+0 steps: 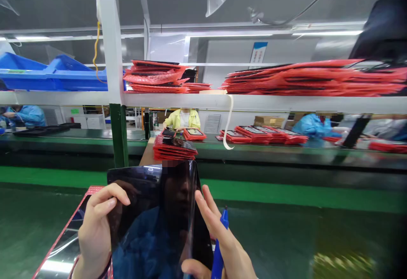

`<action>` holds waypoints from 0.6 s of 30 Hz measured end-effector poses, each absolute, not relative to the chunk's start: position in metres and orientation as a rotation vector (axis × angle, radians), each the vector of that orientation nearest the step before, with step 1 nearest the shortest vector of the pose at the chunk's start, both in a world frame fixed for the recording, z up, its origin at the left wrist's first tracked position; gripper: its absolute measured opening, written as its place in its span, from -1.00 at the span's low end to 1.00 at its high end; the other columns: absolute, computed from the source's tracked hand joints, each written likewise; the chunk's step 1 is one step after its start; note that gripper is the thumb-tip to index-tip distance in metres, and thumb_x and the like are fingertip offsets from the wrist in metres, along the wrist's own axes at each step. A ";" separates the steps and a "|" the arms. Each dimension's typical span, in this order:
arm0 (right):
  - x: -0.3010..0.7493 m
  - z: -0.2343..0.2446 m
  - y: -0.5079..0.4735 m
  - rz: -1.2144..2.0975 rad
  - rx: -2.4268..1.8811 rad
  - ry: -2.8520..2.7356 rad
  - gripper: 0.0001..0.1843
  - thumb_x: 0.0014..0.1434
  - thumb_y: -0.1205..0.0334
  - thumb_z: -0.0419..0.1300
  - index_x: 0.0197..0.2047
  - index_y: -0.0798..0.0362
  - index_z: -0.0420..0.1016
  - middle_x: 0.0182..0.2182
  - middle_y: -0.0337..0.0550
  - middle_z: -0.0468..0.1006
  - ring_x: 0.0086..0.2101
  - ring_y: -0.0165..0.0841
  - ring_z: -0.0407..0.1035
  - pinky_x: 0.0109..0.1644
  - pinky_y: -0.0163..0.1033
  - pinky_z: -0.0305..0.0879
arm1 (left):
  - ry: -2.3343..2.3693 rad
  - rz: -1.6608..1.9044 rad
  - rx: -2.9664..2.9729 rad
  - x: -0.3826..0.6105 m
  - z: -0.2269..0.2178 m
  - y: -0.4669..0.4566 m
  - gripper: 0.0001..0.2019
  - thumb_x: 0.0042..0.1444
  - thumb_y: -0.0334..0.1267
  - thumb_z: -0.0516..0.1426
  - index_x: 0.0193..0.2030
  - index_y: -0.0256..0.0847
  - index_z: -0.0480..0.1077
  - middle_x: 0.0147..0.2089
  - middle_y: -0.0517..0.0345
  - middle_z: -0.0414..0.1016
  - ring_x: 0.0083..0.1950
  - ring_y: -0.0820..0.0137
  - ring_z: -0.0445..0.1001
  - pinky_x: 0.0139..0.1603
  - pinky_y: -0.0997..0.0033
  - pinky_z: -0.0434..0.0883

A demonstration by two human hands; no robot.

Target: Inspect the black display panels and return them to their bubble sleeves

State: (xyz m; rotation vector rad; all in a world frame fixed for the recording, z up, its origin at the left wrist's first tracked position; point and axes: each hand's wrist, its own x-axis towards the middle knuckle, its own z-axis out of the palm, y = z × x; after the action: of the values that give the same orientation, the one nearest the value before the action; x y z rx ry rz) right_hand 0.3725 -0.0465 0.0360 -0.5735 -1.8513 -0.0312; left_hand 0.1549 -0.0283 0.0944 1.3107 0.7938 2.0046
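My left hand [95,232] grips the left edge of a glossy black tablet [152,211], held upright in front of me, fingers curled over its front. My right hand [219,236] holds the tablet's right edge, thumb under it and fingers stretched along the side, with a blue pen [220,249] tucked between the fingers. The dark screen mirrors a person in blue. Beneath the left hand lies a red-edged bag [63,245] with a shiny panel.
A green conveyor belt [286,232] runs before me. A stack of red bags [173,147] sits just behind the tablet. Shelf above carries red bag piles [318,77] and blue bins [60,73]. People in yellow [182,118] and blue [313,125] work across the far line.
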 end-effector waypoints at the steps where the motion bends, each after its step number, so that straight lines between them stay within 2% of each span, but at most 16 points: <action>1: 0.375 0.037 -0.045 -0.074 -0.566 -1.921 -0.20 0.32 0.14 0.17 0.48 -0.01 -0.14 0.38 0.00 0.14 0.37 -0.06 -0.16 0.31 0.08 0.20 | 0.795 1.995 1.329 0.154 0.094 -0.029 -0.82 -0.19 -0.24 0.16 -0.70 -0.16 0.52 -0.62 0.15 0.50 -0.56 0.43 0.37 -0.56 0.49 0.27; 4: 0.380 0.041 -0.043 -0.158 -0.531 -1.949 -0.21 0.33 0.21 0.16 0.48 0.10 -0.15 0.38 0.07 0.14 0.37 -0.05 -0.18 0.32 0.12 0.14 | 0.780 1.999 1.407 0.154 0.092 -0.028 -0.82 -0.16 -0.27 0.14 -0.67 -0.14 0.54 -0.60 0.19 0.52 -0.52 0.44 0.41 -0.52 0.53 0.28; 7: 0.379 0.044 -0.046 -0.145 -0.510 -1.927 -0.28 0.30 0.24 0.19 0.44 0.04 0.00 0.28 0.07 0.34 0.36 -0.02 -0.14 0.29 0.23 0.15 | 0.758 2.009 1.534 0.155 0.090 -0.026 -0.81 -0.12 -0.30 0.14 -0.63 -0.11 0.57 -0.63 0.25 0.51 -0.55 0.47 0.41 -0.51 0.56 0.30; 10: 0.377 0.044 -0.046 -0.131 -0.437 -1.844 -0.38 0.28 0.20 0.21 0.35 0.00 0.15 0.15 0.08 0.51 0.31 0.02 0.05 0.21 0.29 0.25 | 0.748 2.003 1.651 0.156 0.087 -0.025 -0.81 -0.08 -0.33 0.15 -0.59 -0.08 0.58 -0.60 0.29 0.55 -0.55 0.49 0.43 -0.50 0.59 0.32; 14: 0.375 0.044 -0.043 -0.190 -0.326 -1.636 -0.37 0.15 0.45 0.28 0.25 -0.07 0.26 -0.07 -0.04 0.66 0.02 -0.02 0.51 0.05 0.28 0.46 | 0.762 1.966 1.804 0.156 0.081 -0.029 -0.76 -0.04 -0.42 0.14 -0.55 -0.03 0.58 -0.59 0.38 0.55 -0.58 0.54 0.43 -0.56 0.63 0.26; 16: 0.373 0.043 -0.044 -0.220 -0.361 -1.516 -0.35 0.10 0.56 0.25 0.20 -0.11 0.29 -0.12 -0.09 0.67 -0.15 -0.10 0.61 -0.05 0.20 0.56 | 0.753 1.941 1.876 0.157 0.079 -0.032 -0.74 -0.02 -0.44 0.13 -0.53 -0.02 0.58 -0.59 0.39 0.55 -0.57 0.54 0.45 -0.57 0.64 0.25; 18: 0.372 0.042 -0.044 -0.237 -0.417 -1.439 -0.38 0.10 0.58 0.24 0.16 -0.11 0.34 -0.16 -0.10 0.67 -0.26 -0.14 0.63 -0.16 0.13 0.61 | 0.741 1.918 1.940 0.159 0.078 -0.035 -0.73 -0.01 -0.45 0.11 -0.51 -0.02 0.58 -0.59 0.40 0.56 -0.59 0.55 0.43 -0.58 0.63 0.24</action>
State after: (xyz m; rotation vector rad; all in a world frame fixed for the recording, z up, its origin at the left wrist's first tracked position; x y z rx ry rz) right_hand 0.3717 -0.0440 0.0415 -0.4166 -1.4390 -0.2373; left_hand 0.1585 -0.0348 0.0783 1.9401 0.7409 1.9176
